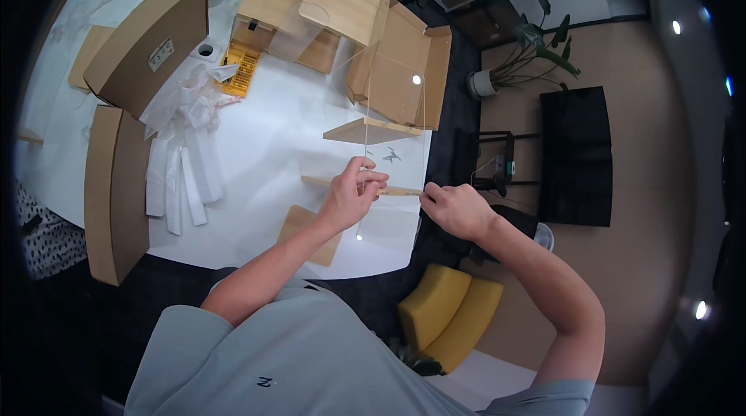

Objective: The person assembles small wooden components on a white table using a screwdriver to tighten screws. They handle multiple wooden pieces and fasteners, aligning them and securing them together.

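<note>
A tall clear plastic panel stands over the white table, with two light wooden boards, one board farther off and another board between my hands. My left hand is curled at the panel's left edge, its fingers closed on that edge beside the nearer board. On the right edge, my right hand is closed in a pinch by the end of the same board; whatever sits between its fingertips is hidden. Several small grey screws lie on the table between the two boards.
A flat wooden board lies near the front edge of the white table. Cardboard boxes, white packing strips and a yellow tool case are on the left. Assembled wooden shelves and an open carton stand farther back.
</note>
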